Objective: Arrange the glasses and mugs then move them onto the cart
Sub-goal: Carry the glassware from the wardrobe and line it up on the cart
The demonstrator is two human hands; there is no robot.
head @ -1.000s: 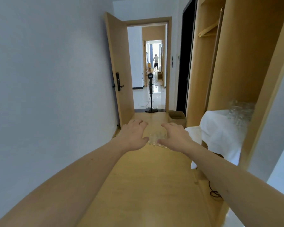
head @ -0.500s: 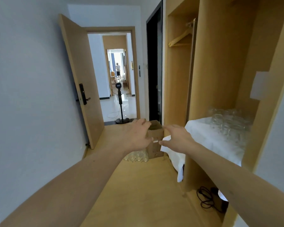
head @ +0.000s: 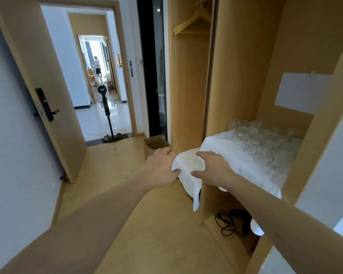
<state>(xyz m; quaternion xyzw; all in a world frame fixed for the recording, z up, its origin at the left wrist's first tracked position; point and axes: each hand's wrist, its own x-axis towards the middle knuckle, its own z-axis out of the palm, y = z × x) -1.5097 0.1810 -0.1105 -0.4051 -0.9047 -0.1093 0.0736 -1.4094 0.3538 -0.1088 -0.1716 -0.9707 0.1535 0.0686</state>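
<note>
1. Wardrobe (head: 243, 80): open bay on the right and built in. It holds the surface with the glassware, so the work goes on here and not out in the corridor.
2. Door (head: 38, 80): swung open against the left wall, leaving the floor and doorway free. That suits wheeling a cart through, but no cart is in view.
3. Cloth (head: 222, 153): white, draped over the surface inside the wardrobe, front corner hanging past the edge. Probably padding for the glass or cover for what's underneath; I can't tell what's under it.
4. Glasses (head: 263, 139): clear, packed tight at the back right of the cloth, well apart from both hands. Grouped, but not in clean rows, so I'd say arranging is unfinished. Can't tell mugs from glasses at this blur.
5. Box (head: 154, 144): cardboard, open top, on the floor just beside the wardrobe's left post. Contents not readable.
6. Left hand (head: 160, 169): out in front at the cloth's hanging corner, fingers loosely spread, thumb touching or just at the fabric. Holds nothing.
7. Right hand (head: 212, 167): over the cloth's front edge, fingers and thumb spread as if to span something, nothing between them. Both hands read as mid-reach toward the surface; no glass is held.
8. Cable (head: 226, 224): black, coiled on the wardrobe floor below, clear of the hands.
</note>
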